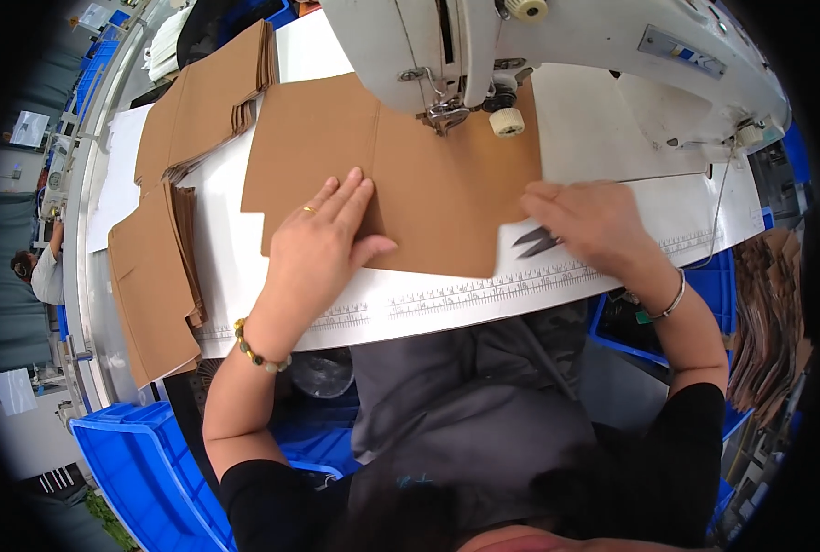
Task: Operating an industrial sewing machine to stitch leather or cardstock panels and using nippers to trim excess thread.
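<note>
A flat brown panel point(447, 202), fabric or leather-like with notched corners, lies on the white sewing table point(355, 336). Its far part runs beneath the needle area point(442, 118) of a white sewing machine point(603, 41). My left hand point(323, 230) rests on the panel, fingers stretched out and pressing flat. Close to the panel's right edge, my right hand point(594, 225) is closed around small dark thread snips point(537, 242). The snips' blades point left, just beside the panel's lower right corner. Whether my right fingers also pinch the panel's edge I cannot tell.
Stacks of similar brown panels point(198, 101) lie on the left, another stack point(152, 276) nearer me. A printed ruler point(484, 293) follows the table's front edge. Blue crates point(143, 451) stand below left and right. More brown pieces point(764, 322) hang at right. Another person point(46, 271) sits far left.
</note>
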Available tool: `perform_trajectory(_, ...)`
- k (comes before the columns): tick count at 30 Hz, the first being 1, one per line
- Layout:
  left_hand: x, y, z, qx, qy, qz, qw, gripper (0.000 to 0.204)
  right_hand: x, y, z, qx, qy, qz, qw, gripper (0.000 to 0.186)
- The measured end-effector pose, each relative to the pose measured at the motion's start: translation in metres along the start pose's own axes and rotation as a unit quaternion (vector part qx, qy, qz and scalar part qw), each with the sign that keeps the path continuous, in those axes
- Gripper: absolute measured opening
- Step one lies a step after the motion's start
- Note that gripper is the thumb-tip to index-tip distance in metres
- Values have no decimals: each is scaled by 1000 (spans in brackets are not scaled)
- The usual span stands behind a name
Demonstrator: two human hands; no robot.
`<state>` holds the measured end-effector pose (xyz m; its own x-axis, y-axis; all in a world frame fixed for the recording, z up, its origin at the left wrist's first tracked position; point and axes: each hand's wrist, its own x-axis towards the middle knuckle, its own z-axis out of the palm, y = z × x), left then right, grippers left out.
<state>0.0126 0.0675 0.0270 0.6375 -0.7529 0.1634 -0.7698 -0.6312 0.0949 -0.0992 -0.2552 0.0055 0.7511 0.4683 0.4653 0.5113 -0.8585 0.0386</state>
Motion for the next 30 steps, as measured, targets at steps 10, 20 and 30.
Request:
perform_trajectory(10, 27, 44, 10, 28, 13, 120, 992, 83, -31, 53, -18, -40, 9, 83, 996, 31)
perform_trajectory(20, 38, 36, 28, -16, 66, 114, 991, 77, -116, 176, -165, -154, 250, 181, 939, 25)
perform_trajectory(30, 38, 29, 44, -71, 92, 115, 987, 74, -234, 447, -316, -248, 147, 534, 795, 75)
